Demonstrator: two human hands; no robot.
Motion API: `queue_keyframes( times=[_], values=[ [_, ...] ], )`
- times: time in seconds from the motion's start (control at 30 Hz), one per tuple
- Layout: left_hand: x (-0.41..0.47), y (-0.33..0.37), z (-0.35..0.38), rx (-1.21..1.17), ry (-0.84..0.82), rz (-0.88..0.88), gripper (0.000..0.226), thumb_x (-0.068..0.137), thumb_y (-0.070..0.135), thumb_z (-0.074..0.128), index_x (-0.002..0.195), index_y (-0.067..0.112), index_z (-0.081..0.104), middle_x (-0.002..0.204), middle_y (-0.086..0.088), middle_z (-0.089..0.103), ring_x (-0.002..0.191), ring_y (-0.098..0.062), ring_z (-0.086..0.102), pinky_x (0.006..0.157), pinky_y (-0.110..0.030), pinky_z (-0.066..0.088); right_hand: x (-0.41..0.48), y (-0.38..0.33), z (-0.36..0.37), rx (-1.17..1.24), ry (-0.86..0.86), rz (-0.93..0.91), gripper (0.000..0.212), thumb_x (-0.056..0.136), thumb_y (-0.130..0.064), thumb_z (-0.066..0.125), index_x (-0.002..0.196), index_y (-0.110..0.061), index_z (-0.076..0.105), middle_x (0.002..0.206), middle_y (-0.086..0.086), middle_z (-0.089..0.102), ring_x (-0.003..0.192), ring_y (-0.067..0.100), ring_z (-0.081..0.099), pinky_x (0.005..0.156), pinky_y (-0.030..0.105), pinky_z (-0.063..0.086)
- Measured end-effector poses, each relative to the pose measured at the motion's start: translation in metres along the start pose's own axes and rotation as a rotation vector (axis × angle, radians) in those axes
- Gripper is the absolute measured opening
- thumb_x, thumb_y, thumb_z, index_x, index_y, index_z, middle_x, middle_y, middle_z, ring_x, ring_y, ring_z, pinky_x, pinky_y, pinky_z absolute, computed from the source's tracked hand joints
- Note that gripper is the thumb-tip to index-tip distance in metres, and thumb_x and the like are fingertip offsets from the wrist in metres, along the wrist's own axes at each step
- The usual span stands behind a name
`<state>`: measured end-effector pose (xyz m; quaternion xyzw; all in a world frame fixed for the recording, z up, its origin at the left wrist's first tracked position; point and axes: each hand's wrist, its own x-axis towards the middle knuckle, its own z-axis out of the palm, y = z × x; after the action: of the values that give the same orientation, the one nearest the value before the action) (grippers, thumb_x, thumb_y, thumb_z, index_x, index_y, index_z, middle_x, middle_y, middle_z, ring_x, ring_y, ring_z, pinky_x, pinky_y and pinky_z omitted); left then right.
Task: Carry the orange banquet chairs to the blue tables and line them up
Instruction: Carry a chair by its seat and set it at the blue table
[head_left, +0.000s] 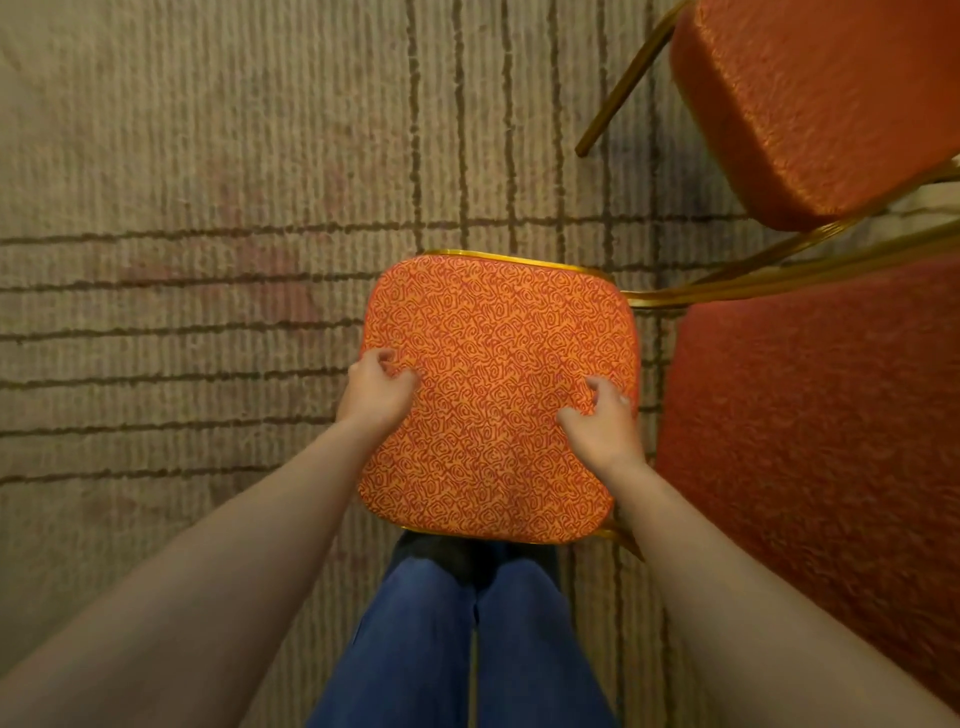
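Straight below me is an orange banquet chair (498, 364), showing a swirl-patterned pad with a gold metal rim; its legs are hidden under the pad. My left hand (382, 392) grips the pad's left edge with curled fingers. On the pad close to its right edge, my right hand (602, 418) has fingers and thumb curled into the fabric. The pad's near edge sits right over my jeans. No blue table is in view.
Two more orange chairs stand close on the right: one seat (810, 104) at the top right with a gold leg (623, 88) slanting out, another (821, 441) right beside the held chair. Gold frame tubes (779, 275) run between them. Beige lined carpet (182, 208) stretches left.
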<state>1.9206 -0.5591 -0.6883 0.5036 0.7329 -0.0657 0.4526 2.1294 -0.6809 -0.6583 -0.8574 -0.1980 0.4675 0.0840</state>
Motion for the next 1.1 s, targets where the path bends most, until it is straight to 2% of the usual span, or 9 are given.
queue_keyframes(
  times=[0.1,0.23,0.4,0.57,0.7,0.83,1.0,1.1],
  values=[
    [0.013,-0.01,0.008,0.049,0.095,0.019,0.06,0.084,0.026,0.061,0.139,0.009,0.044,0.137,-0.019,0.045,0.121,-0.033,0.051,0.105,-0.036,0.038,0.017,0.011,0.011,0.046,0.042,0.038,0.061,0.089,-0.024,0.059,0.146,-0.015,0.038,0.143,0.015,0.041,0.129,0.031,0.043,0.108,0.034,0.033],
    [0.028,-0.022,0.019,0.077,0.256,0.05,0.062,0.084,0.024,0.061,0.14,0.007,0.041,0.139,-0.02,0.043,0.128,-0.034,0.042,0.107,-0.038,0.033,0.035,0.025,0.023,0.109,0.157,0.092,0.064,0.087,-0.024,0.061,0.146,-0.012,0.038,0.145,0.015,0.04,0.133,0.032,0.04,0.113,0.037,0.03],
    [0.042,-0.03,0.037,0.061,0.323,0.089,0.07,0.089,0.021,0.061,0.146,0.001,0.027,0.148,-0.021,0.03,0.137,-0.033,0.029,0.111,-0.036,0.024,0.056,0.043,0.032,0.132,0.249,0.105,0.071,0.085,-0.022,0.063,0.148,-0.01,0.032,0.152,0.013,0.033,0.142,0.029,0.028,0.117,0.032,0.019],
    [0.052,-0.036,0.055,0.014,0.354,0.051,0.074,0.092,0.029,0.057,0.149,0.004,0.018,0.152,-0.02,0.022,0.14,-0.035,0.024,0.114,-0.04,0.019,0.076,0.058,0.038,0.165,0.288,0.131,0.078,0.085,-0.022,0.064,0.151,-0.008,0.024,0.156,0.014,0.027,0.145,0.029,0.022,0.12,0.037,0.016],
    [0.062,-0.043,0.064,-0.021,0.395,0.021,0.069,0.094,0.035,0.052,0.149,0.007,0.02,0.15,-0.02,0.027,0.139,-0.034,0.028,0.115,-0.042,0.021,0.087,0.065,0.046,0.178,0.332,0.147,0.082,0.087,-0.031,0.065,0.152,-0.007,0.022,0.157,0.014,0.025,0.145,0.029,0.021,0.118,0.036,0.016],
    [0.072,-0.05,0.065,-0.051,0.412,-0.007,0.063,0.096,0.045,0.043,0.147,0.01,0.027,0.147,-0.019,0.035,0.135,-0.033,0.035,0.112,-0.042,0.026,0.099,0.07,0.046,0.266,0.365,0.185,0.077,0.092,-0.047,0.057,0.152,-0.014,0.022,0.156,0.012,0.029,0.143,0.029,0.027,0.116,0.04,0.022],
    [0.088,-0.062,0.058,-0.094,0.397,-0.03,0.069,0.093,0.062,0.034,0.138,0.012,0.042,0.138,-0.015,0.049,0.127,-0.033,0.046,0.106,-0.042,0.035,0.117,0.081,0.041,0.402,0.314,0.204,0.068,0.09,-0.057,0.053,0.144,-0.016,0.04,0.142,0.007,0.05,0.13,0.028,0.047,0.109,0.04,0.036],
    [0.09,-0.06,0.059,-0.113,0.399,-0.058,0.068,0.093,0.065,0.032,0.132,0.011,0.048,0.132,-0.015,0.055,0.121,-0.034,0.051,0.101,-0.042,0.037,0.125,0.087,0.033,0.438,0.241,0.206,0.061,0.09,-0.057,0.054,0.137,-0.018,0.049,0.134,0.003,0.057,0.123,0.026,0.053,0.104,0.037,0.038]
  ],
)
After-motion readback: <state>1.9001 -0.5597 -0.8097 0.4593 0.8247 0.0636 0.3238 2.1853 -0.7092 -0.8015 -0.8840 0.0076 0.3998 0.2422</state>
